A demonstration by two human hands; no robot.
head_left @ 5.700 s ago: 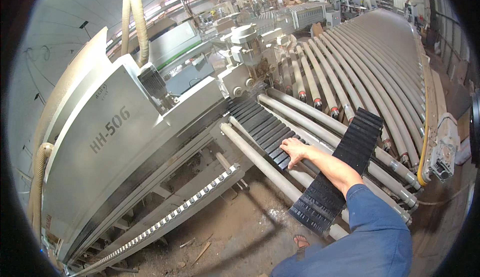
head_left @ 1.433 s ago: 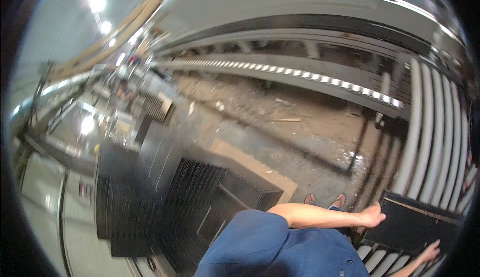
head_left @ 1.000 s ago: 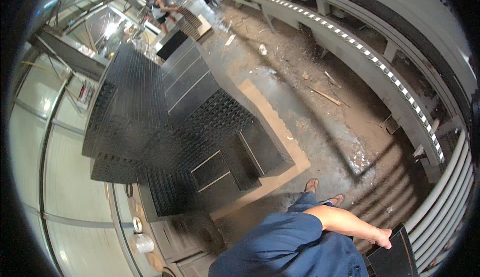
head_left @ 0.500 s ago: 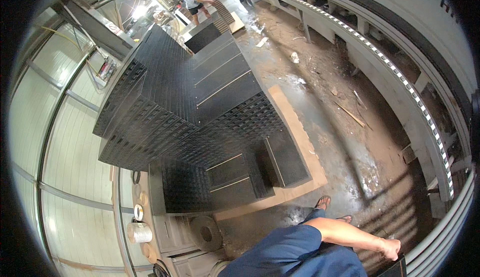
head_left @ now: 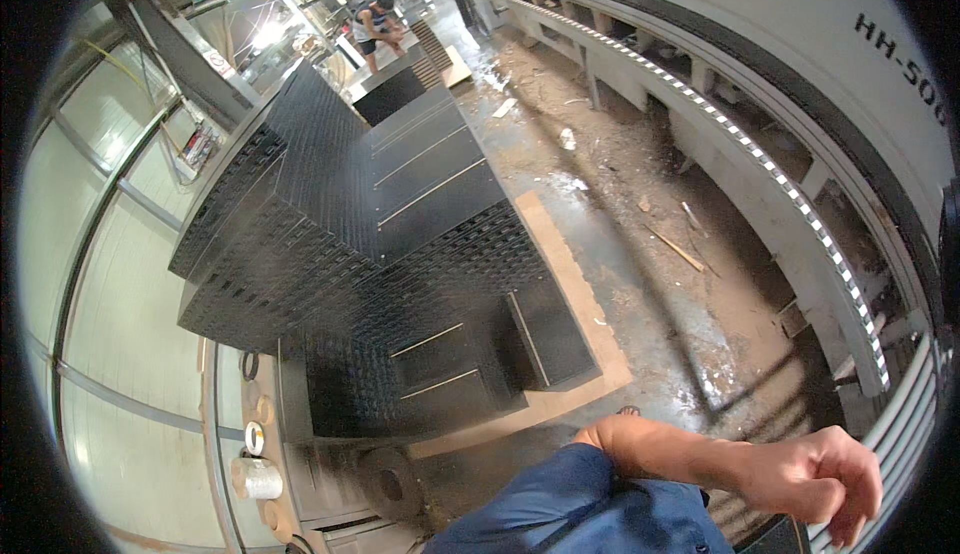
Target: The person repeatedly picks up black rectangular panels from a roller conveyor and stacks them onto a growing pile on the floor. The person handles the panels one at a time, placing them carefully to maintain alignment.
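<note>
Shop floor already has big black stacks; one panel is off them, by the rollers. Our left hand is right beside it, fingers curled, can't tell if we're gripping.

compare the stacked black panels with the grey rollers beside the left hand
The black panels are flat and dark, while the grey rollers are round and paler. The black panels are piled in tall stacks; the grey rollers lie side by side in a row. Both are groups of similar pieces.
</note>
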